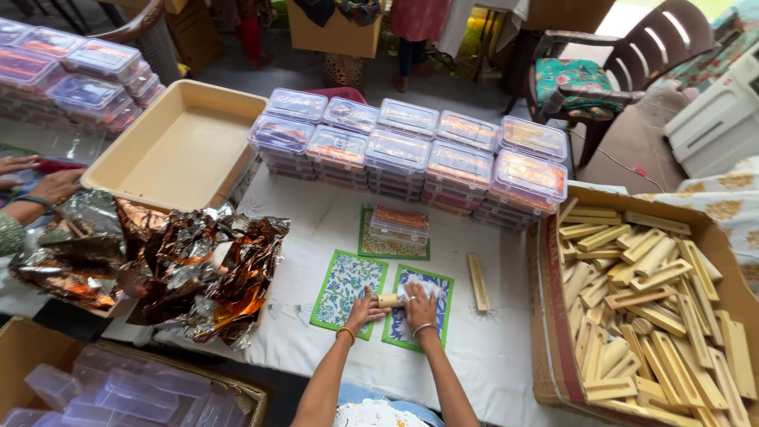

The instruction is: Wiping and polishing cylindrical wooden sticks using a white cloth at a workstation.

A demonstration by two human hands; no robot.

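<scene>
A small wooden roller lies between both hands on the white cloth. The left hand curls closed on its left end; the right hand grips its right end, over a blue patterned card

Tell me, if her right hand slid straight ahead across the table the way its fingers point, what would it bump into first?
Probably the small clear lidded box lying on the far patterned card; the right hand points roughly that way, though depth is hard to judge.

Dark chair, grey floor
</scene>
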